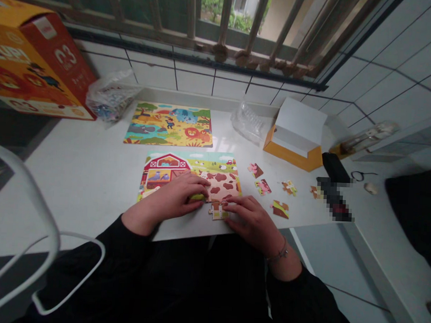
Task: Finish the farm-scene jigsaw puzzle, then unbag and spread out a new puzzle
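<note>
A farm jigsaw puzzle lies on the white tabletop, with a red barn at its left and a brown-spotted cow at its right. My left hand rests over the puzzle's lower middle, fingers stretched towards the cow and the thumb apart, with nothing seen in it. At the puzzle's lower edge, my right hand has its fingertips and thumb on a puzzle piece. That piece sits right below the cow; whether it is locked in cannot be told. Part of the barn side is hidden by my left hand.
Several loose pieces lie to the right. Behind is a safari puzzle. A plastic bag and an orange box stand back left; clear packaging and an open box back right. A white curved tube crosses the left foreground.
</note>
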`<state>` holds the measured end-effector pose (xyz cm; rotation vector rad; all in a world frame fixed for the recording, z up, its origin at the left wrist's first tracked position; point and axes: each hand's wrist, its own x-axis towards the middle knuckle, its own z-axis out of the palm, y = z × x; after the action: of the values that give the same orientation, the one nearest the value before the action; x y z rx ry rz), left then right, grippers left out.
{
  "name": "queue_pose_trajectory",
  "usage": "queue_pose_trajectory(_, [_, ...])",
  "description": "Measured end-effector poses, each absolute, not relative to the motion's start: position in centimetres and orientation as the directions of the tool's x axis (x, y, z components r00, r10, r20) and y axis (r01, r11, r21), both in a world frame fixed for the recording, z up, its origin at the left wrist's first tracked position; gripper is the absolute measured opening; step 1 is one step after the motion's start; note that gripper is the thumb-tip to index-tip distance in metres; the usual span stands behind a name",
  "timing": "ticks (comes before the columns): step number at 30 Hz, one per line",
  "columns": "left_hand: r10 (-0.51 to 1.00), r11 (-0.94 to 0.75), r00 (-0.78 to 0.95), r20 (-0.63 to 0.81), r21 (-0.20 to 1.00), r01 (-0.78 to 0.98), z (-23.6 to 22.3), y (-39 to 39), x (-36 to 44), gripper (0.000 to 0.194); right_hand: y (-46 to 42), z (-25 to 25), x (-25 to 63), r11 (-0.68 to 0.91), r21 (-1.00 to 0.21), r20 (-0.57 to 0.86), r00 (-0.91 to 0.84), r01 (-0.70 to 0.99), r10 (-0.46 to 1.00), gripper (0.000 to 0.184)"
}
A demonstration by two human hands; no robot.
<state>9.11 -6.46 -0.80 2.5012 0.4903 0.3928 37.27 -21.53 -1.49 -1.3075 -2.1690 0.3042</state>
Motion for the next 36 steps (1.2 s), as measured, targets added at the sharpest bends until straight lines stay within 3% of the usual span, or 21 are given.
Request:
queue_pose_trajectory(6, [0.412, -0.787, 0.895, 0.174, 0.563, 0.253, -1.1, -6.4, 9.0, 0.015, -22.0, -2.0, 36.0, 0.518, -0.336, 0.362, -0.4, 0.786, 0.842, 0.021])
queue_pose_trajectory(13, [0.419, -0.781, 0.891, 0.177, 0.57, 0.254, -1.0, -6.4, 9.1, 0.015, -21.8, -1.4, 35.9, 0.481, -0.306, 0.314, -0.39, 0.822, 0.866, 0.019])
queue_pose_trajectory(27, [0.425, -0.78, 0.889, 0.171, 0.568, 0.264, -1.2, -6.4, 9.0, 0.015, -21.3, -0.7, 35.5, 0.515, -0.362, 0.245, -0.454, 0.777, 0.857, 0.029])
queue_pose_trajectory(33, [0.42, -0.786, 0.89, 0.176, 0.561, 0.26, -1.2, -6.4, 9.1, 0.015, -22.0, -0.7, 35.1, 0.5, -0.38, 0.286, -0.416, 0.778, 0.863, 0.028])
queue_pose_trajectory(36, [0.422, -0.781, 0.889, 0.179, 0.57, 0.256, -0.8, -6.4, 9.2, 0.015, -23.0, -0.3, 36.4, 0.41, -0.378, 0.31, -0.303, 0.83, 0.901, 0.026])
